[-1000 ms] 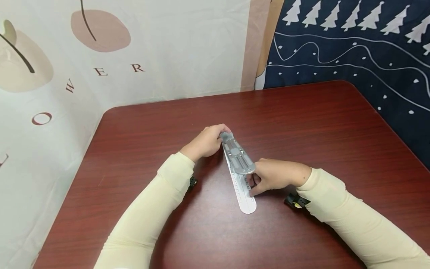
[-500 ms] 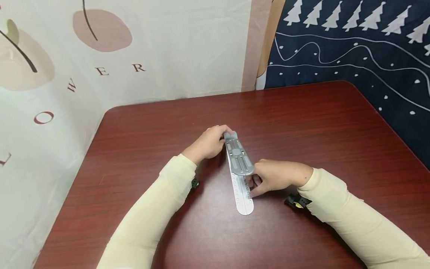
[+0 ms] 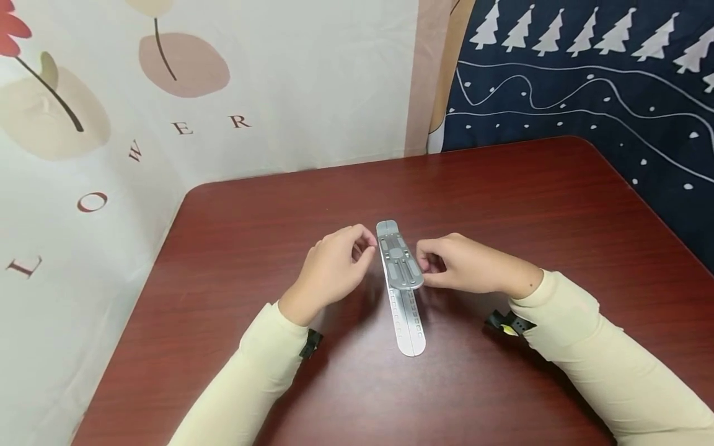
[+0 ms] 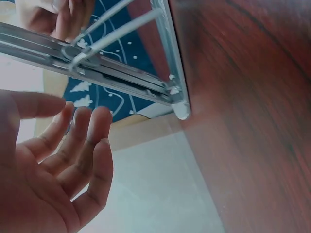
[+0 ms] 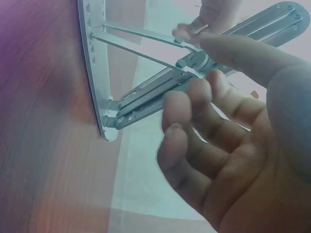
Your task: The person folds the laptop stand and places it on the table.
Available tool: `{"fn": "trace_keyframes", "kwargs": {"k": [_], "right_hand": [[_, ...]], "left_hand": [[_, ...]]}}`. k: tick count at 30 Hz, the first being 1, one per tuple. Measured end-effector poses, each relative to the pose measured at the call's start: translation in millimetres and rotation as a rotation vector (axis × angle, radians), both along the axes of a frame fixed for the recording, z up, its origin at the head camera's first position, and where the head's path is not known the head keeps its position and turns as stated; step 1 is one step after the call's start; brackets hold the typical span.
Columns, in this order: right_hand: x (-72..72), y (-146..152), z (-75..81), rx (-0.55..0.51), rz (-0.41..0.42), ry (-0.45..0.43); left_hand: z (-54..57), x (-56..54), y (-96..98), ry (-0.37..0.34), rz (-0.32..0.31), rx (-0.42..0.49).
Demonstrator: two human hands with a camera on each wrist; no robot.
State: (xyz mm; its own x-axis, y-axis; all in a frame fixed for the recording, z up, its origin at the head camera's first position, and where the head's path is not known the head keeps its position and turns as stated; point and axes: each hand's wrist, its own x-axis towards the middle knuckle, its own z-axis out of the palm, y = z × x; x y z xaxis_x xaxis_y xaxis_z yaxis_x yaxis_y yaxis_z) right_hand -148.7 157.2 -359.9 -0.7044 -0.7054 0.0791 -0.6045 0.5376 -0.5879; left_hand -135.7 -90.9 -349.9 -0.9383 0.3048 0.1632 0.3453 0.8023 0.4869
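A folding laptop stand [image 3: 397, 260], grey metal, stands on the table in the head view. Its upper arm [image 4: 34, 48] slants up from the slotted base [image 3: 409, 328], propped by thin struts [image 5: 136, 46] set into the base. Left of the stand is my left hand [image 3: 337, 266], fingers loosely bent, nothing between them. On the other side my right hand [image 3: 468, 263] is loosely curved, thumb and fingertips right at the upper arm's edge. In the right wrist view its fingertips [image 5: 177, 104] overlap the arm, gripping nothing visible.
The dark red wooden table [image 3: 268, 210] extends around the stand. A white printed cloth [image 3: 312, 80] hangs behind and to the left, and a navy cloth with white trees [image 3: 558, 93] hangs at the right.
My left hand has let go of the stand's far end and drawn back to the left. My right hand has moved up from the base to beside the upper arm. The stand has barely shifted.
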Motion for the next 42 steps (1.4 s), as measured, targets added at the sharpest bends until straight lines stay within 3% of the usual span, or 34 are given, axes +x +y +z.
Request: {"fn": "trace_keyframes", "kwargs": {"k": [5,11,18,26,42], "right_hand": [[0.2,-2.5,2.4,-0.053,-0.024,0.055],[0.7,-3.4,3.9,-0.084,-0.060,0.100],[-0.2,-5.5,5.7,-0.126,-0.081,0.125],[0.5,-7.3,2.7,-0.174,-0.082,0.100],[0.9,-10.6,-3.3,-0.232,-0.108,0.079]], "left_hand": [[1.0,11.1,1.0,0.027,-0.045,-0.038],[0.2,13.6,4.6,0.032,-0.108,-0.047],[-0.7,13.1,8.5,0.048,-0.116,0.008],[-3.0,14.2,8.1,-0.010,-0.123,0.088],[-7.4,13.8,7.9,-0.001,-0.126,0.121]]}}
